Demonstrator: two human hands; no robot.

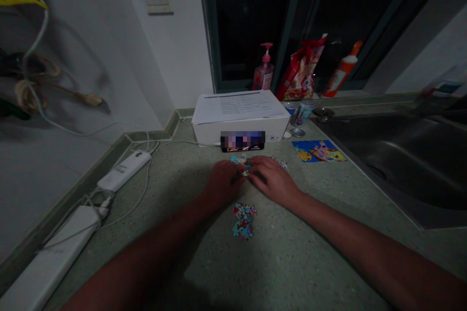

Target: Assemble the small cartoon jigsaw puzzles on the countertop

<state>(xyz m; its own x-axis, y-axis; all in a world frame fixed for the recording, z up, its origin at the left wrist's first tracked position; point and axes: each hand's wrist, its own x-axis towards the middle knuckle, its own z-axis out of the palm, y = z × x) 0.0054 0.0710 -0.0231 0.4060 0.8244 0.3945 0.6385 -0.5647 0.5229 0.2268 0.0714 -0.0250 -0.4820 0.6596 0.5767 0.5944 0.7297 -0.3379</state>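
Side by side on the green speckled countertop [284, 262], my two hands meet at the fingertips. My left hand [224, 182] is closed, and my right hand [274, 180] curves in from the other side. A small pale jigsaw piece [245, 173] sits pinched between their fingertips. Just beyond the fingers lies a cluster of blue and pale jigsaw pieces [238, 159], partly covered by my hands. More loose pieces [280, 161] show behind my right hand. Nearer to me, a heap of multicoloured jigsaw pieces [243, 221] rests between my forearms.
A phone [242, 142] leans against a white box [204, 129] with a paper sheet on top. To the right are a cartoon picture card [318, 151], a can [303, 112] and a steel sink [412, 155]. Cables, a white adapter [124, 171] and a power strip [54, 257] lie left.
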